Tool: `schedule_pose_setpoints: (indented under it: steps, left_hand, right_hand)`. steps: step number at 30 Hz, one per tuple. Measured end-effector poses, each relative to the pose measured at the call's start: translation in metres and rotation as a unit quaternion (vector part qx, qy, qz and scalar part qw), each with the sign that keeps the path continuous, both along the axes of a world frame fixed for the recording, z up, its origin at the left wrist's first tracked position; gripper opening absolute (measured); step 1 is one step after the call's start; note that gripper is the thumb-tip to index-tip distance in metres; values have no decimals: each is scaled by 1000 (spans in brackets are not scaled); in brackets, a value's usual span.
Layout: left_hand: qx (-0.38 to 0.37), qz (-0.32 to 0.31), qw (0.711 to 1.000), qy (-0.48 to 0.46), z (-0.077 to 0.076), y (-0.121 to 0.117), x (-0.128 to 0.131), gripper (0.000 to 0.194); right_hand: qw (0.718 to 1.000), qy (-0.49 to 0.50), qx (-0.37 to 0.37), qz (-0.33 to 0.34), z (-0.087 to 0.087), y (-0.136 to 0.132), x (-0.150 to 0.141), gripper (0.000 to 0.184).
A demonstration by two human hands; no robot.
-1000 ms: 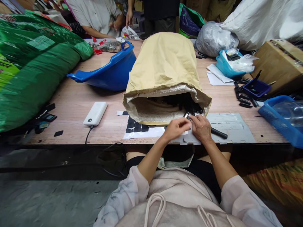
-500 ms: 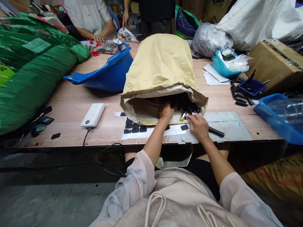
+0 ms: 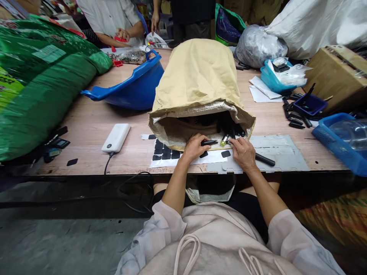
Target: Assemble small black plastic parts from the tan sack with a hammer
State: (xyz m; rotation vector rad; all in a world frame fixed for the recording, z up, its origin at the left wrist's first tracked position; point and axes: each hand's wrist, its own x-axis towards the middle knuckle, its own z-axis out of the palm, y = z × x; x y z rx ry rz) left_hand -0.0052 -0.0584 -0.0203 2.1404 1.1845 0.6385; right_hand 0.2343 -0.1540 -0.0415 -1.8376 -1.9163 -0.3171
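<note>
My left hand (image 3: 195,147) is at the mouth of a large tan sack (image 3: 202,72), its fingers closed on a slim black piece (image 3: 210,142) that points right. My right hand (image 3: 243,153) grips a black cylindrical tool (image 3: 265,159), which sticks out behind the palm. A small silver part with a yellow-green end (image 3: 224,140) shows ahead of those fingers; whether it belongs to the tool I cannot tell. Inside the sack lie several black parts (image 3: 226,122), partly in shadow. Beneath the hands is a white sheet of black square stickers (image 3: 166,152), with a grey board (image 3: 286,152) on the right.
A blue basin (image 3: 134,88) tilts beside the sack. At left are a white power bank (image 3: 116,137) with a cable and a green bag (image 3: 43,99). Blue trays (image 3: 338,141), black pieces (image 3: 295,120) and a cardboard box (image 3: 341,72) stand right. Another person's hands (image 3: 123,34) work across the table.
My left hand has come out of the sack toward me, now with a slim black piece in its fingers. The right hand stays nearly in place. The other person's hands have lifted a red piece.
</note>
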Motion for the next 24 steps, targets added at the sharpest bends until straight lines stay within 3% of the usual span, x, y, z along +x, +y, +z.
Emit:
schedule_pose_setpoints:
  steps: [9, 14, 19, 24]
  left_hand:
    - [-10, 2, 1000, -25, -8, 3, 11, 19]
    - [-26, -9, 999, -22, -5, 2, 10, 18]
    - [-47, 11, 998, -31, -7, 2, 11, 20]
    - [-50, 7, 998, -42, -7, 2, 12, 21]
  right_hand:
    - [1000, -21, 22, -8, 5, -1, 0, 34]
    - [998, 53, 26, 1, 24, -7, -11, 37]
    - [983, 172, 17, 57, 42, -5, -34, 37]
    - [975, 204, -25, 87, 41, 1, -48, 36]
